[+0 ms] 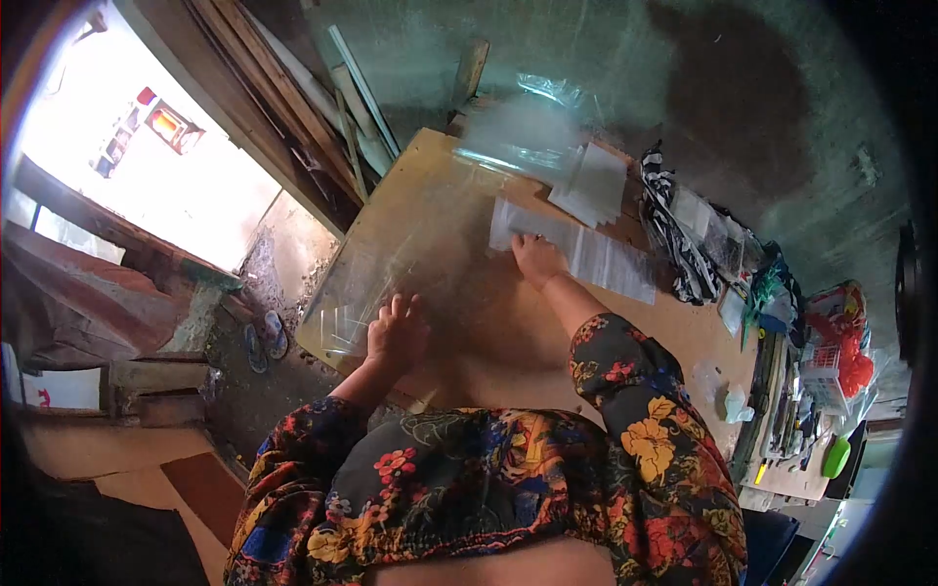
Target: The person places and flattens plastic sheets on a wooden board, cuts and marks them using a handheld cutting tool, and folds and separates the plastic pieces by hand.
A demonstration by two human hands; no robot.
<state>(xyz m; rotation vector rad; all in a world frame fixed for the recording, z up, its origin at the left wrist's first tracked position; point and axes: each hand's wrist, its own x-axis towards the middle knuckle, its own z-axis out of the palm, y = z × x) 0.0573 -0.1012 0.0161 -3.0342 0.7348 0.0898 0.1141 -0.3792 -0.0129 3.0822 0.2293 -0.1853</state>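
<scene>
Over the left part of the wooden table (469, 361), my left hand (396, 330) is beside some small clear plastic pieces (342, 329); its fingers are curled, and whether they hold anything is hidden. My right hand (539, 260) touches the left part of a long translucent plastic strip (611, 264), its fingertips on the sheet; a grip on it cannot be made out. Behind the strip lies a stack of whitish translucent sheets (593, 184). Clear plastic film (518, 137) is heaped at the table's far edge.
Black-and-white plastic bags (674, 230) lie at the table's right edge. Farther right are a white basket (826, 376) with red plastic and a green object (836, 457). Wooden boards (283, 98) lean at the upper left. Slippers (276, 335) lie on the floor.
</scene>
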